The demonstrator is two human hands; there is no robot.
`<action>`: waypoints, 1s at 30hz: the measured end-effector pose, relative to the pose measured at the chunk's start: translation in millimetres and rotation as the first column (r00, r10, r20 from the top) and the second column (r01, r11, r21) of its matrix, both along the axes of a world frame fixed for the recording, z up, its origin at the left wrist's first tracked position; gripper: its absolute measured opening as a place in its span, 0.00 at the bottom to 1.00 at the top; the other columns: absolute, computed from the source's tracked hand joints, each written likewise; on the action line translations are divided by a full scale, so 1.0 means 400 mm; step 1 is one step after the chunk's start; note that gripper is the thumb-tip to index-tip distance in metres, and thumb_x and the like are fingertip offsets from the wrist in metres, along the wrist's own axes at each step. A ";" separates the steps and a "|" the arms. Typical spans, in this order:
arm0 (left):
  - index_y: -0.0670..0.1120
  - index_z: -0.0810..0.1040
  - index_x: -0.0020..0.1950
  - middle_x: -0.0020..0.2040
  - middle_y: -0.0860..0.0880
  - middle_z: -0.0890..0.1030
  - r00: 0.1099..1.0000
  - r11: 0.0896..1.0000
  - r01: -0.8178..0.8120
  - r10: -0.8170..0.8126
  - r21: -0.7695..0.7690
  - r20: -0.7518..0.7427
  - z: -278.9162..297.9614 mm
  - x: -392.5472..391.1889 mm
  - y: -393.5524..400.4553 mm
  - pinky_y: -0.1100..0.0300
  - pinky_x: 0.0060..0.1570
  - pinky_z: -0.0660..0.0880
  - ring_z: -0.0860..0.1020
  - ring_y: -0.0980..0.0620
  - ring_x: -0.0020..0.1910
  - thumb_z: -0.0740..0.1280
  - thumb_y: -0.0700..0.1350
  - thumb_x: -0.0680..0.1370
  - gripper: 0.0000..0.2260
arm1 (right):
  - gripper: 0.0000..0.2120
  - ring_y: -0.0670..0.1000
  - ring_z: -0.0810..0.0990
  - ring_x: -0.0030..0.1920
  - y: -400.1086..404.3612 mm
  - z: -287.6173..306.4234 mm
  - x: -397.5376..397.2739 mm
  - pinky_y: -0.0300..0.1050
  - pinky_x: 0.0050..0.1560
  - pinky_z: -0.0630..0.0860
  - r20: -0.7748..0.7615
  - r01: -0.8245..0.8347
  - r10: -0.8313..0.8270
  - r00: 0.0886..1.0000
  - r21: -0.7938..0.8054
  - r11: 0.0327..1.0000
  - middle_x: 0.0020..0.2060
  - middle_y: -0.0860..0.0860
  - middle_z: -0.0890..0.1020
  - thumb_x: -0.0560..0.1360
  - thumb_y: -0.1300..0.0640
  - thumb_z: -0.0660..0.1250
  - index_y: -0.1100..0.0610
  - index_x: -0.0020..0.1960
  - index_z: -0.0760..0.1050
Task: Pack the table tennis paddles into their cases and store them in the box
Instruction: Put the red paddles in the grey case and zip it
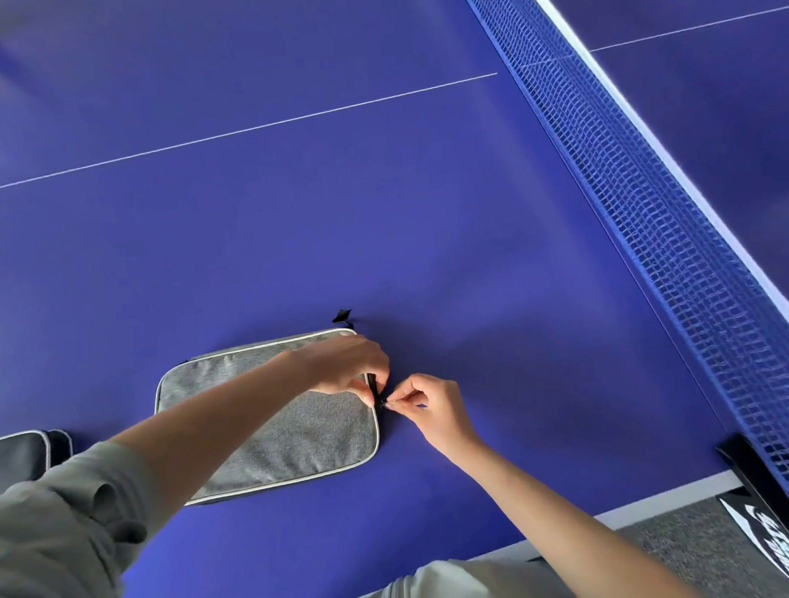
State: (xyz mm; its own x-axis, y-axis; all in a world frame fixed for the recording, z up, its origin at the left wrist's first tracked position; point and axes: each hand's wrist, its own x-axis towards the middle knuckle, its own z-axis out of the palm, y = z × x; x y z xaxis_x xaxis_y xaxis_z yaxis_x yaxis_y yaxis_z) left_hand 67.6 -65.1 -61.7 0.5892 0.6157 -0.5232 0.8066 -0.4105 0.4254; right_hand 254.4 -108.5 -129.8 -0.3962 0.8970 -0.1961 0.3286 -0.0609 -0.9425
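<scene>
— Two hands meet at the right edge of the flat grey fabric paddle case (pixel 280 423), which lies on the blue desk (pixel 377 206) with its long axis running left to right.

— Which hand has the zip?

— The right hand (pixel 431 410) pinches the small black zipper pull (pixel 382 403); the left hand (pixel 348 365) grips that edge just beside it. No box is visible.

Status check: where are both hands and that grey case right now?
Left hand holds grey case at its zipper edge. Right hand pinches zipper pull. Case flat on blue table. Black case beside it, nothing blocking.
</scene>
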 end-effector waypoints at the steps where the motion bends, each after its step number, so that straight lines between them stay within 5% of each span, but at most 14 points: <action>1: 0.48 0.79 0.52 0.50 0.52 0.79 1.000 1.000 0.006 -0.006 -0.006 -0.008 0.002 0.001 0.002 0.62 0.48 0.64 0.74 0.52 0.53 0.69 0.53 0.73 0.12 | 0.03 0.46 0.81 0.36 0.001 0.000 0.000 0.40 0.42 0.78 0.002 -0.001 0.001 1.000 0.001 1.000 0.36 0.56 0.84 0.69 0.66 0.73 0.64 0.38 0.79; 12: 0.47 0.80 0.49 0.46 0.52 0.82 1.000 0.996 0.007 -0.008 0.087 0.013 0.005 -0.001 0.010 0.57 0.45 0.73 0.78 0.52 0.46 0.67 0.50 0.76 0.08 | 0.03 0.49 0.83 0.40 0.012 0.002 0.003 0.45 0.44 0.81 0.007 0.015 -0.015 1.000 -0.003 1.000 0.36 0.49 0.82 0.71 0.66 0.71 0.61 0.40 0.78; 17: 0.50 0.77 0.49 0.45 0.56 0.79 0.992 0.993 -0.111 0.109 0.036 0.057 -0.008 -0.023 -0.013 0.57 0.44 0.71 0.74 0.57 0.42 0.66 0.53 0.76 0.08 | 0.04 0.40 0.80 0.37 0.031 0.004 0.000 0.33 0.40 0.77 0.026 -0.034 0.033 0.999 0.011 0.999 0.35 0.46 0.81 0.71 0.67 0.71 0.62 0.39 0.77; 21: 0.51 0.78 0.50 0.44 0.59 0.77 0.972 0.976 -0.215 0.218 -0.039 0.086 -0.012 -0.022 -0.025 0.64 0.41 0.64 0.71 0.60 0.41 0.68 0.51 0.76 0.06 | 0.03 0.42 0.81 0.38 0.040 0.001 -0.001 0.39 0.43 0.79 0.022 -0.054 0.054 0.998 0.008 0.998 0.37 0.53 0.83 0.71 0.69 0.70 0.64 0.40 0.77; 25: 0.47 0.78 0.50 0.48 0.54 0.77 0.959 0.962 -0.253 0.263 -0.098 0.101 -0.007 -0.016 -0.025 0.66 0.42 0.63 0.71 0.59 0.43 0.69 0.48 0.75 0.06 | 0.04 0.39 0.81 0.38 0.040 -0.001 0.002 0.35 0.42 0.78 0.038 -0.040 0.039 0.999 0.019 0.999 0.37 0.49 0.82 0.72 0.69 0.69 0.63 0.40 0.77; 30: 0.52 0.80 0.50 0.38 0.62 0.73 0.955 0.954 -0.289 0.292 -0.078 0.040 0.001 -0.006 -0.021 0.66 0.41 0.63 0.70 0.65 0.38 0.69 0.48 0.75 0.05 | 0.04 0.47 0.82 0.40 0.039 0.006 -0.004 0.44 0.45 0.80 0.031 -0.039 0.038 0.999 0.031 0.999 0.37 0.51 0.83 0.72 0.69 0.69 0.64 0.40 0.77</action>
